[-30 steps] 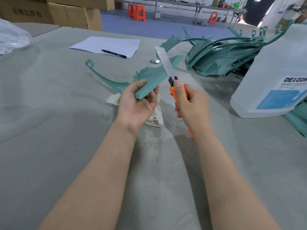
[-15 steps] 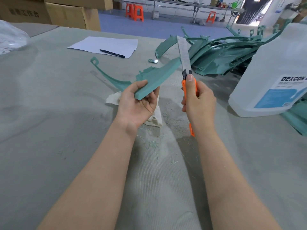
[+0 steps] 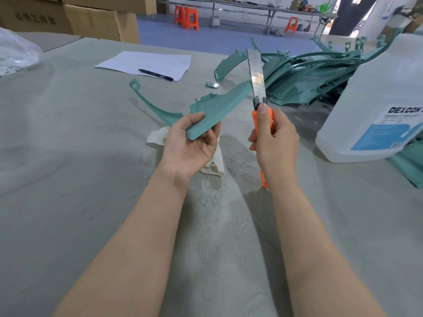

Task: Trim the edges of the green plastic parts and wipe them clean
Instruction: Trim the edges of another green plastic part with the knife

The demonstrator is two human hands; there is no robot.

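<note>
Right now we hold the green part (image 3: 219, 108) in the air above the table (image 3: 68, 168), ahead of us and a little left of centre. Our left hand (image 3: 190, 145) grips its near end, palm up, thumb on the top face and fingers curled underneath. Its broad body runs from that hand up and away to the right. Its far tip meets the blade of the knife (image 3: 257, 76), though we cannot tell whether they actually touch. From beside the hand a thin curved arm sweeps off to the far left and ends in a small loop tab.

Our right hand (image 3: 277, 143) is wrapped round the knife's orange handle, thumb at the handle's top end. The long blade stands nearly upright, its top leaning slightly left.

A cloth (image 3: 158, 136) lies on the table beneath the left hand. On the right a big white bottle (image 3: 377, 99) stands near the right hand, and behind the blade sits a pile of green parts (image 3: 309, 72). The widest open stretch of table is on our left, with a sheet of paper (image 3: 146, 61) and a pen (image 3: 155, 74) on it farther back.
</note>
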